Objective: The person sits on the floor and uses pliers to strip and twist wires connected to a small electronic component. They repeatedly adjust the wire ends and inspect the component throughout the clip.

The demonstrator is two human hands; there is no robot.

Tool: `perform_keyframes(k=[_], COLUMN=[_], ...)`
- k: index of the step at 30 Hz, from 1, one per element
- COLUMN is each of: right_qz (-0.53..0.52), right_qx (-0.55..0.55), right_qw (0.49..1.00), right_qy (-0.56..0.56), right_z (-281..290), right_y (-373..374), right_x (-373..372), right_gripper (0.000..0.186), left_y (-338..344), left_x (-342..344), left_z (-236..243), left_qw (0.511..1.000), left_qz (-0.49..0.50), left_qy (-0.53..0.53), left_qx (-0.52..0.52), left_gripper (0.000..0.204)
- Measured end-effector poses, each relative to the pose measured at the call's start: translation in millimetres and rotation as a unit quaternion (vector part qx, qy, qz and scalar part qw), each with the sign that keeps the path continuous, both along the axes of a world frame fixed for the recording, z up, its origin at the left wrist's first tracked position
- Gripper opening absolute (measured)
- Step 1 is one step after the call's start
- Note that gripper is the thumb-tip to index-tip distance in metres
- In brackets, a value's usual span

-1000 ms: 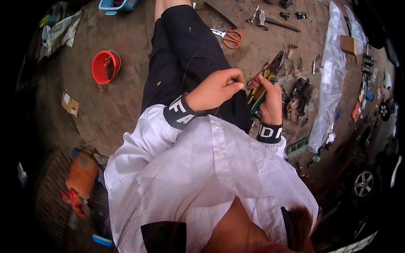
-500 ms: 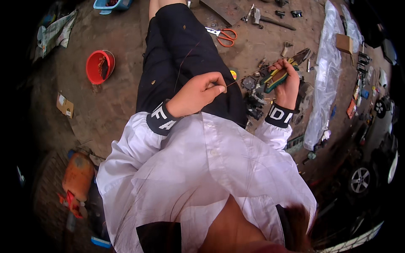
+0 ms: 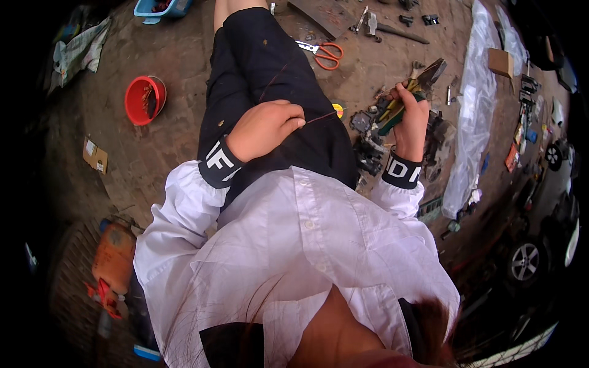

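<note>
My left hand [image 3: 265, 127] is over my lap, thumb and fingers pinched on a thin reddish wire [image 3: 319, 118]. One end of the wire sticks out to the right, in front of a small yellow disc [image 3: 337, 110]. Another length runs up from the hand across my dark trousers. At the right, my right hand [image 3: 411, 115] is closed round the yellow-and-green handles of combination pliers [image 3: 392, 115], whose dark jaws point up and away to the right. A gap separates the pliers from the visible wire end. Part of the handles is hidden by my fingers.
Orange-handled scissors [image 3: 329, 56] and a hammer [image 3: 392, 30] lie on the ground beyond my knees. Dark metal parts [image 3: 367, 144] are scattered below the pliers. A red bucket [image 3: 161, 101] stands at left, clear plastic sheeting [image 3: 472, 110] at right.
My left hand has moved left with the wire. The wire, which reached toward the pliers before, now ends short of them. The pliers have turned slightly in my right hand.
</note>
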State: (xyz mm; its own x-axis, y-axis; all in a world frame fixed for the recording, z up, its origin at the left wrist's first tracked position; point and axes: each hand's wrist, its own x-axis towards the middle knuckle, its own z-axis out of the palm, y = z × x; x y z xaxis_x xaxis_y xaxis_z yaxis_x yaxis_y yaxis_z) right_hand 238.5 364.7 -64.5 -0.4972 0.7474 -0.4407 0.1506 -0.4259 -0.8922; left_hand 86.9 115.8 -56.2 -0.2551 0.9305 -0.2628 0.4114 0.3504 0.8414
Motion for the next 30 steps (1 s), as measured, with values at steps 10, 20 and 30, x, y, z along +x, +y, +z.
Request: perform_keyframes(k=[10, 20, 30], right_qz=[0.067, 0.115, 0.113], right_qx=[-0.020, 0.003, -0.029], right_qw=[0.997, 0.993, 0.992], right_qy=[0.039, 0.029, 0.044], right_z=[32, 35, 33], right_y=[-77, -92, -98], right_x=[-9, -5, -1], right_gripper=[0.017, 0.029, 0.032], left_y=[80, 81, 80], left_x=[21, 30, 35], left_z=[33, 31, 33], left_qw=[0.953, 0.886, 0.869], left_qz=[0.164, 0.221, 0.248], left_qy=[-0.179, -0.364, -0.378], left_qx=[0.182, 0.183, 0.200], left_gripper=[0.024, 0.013, 0.012])
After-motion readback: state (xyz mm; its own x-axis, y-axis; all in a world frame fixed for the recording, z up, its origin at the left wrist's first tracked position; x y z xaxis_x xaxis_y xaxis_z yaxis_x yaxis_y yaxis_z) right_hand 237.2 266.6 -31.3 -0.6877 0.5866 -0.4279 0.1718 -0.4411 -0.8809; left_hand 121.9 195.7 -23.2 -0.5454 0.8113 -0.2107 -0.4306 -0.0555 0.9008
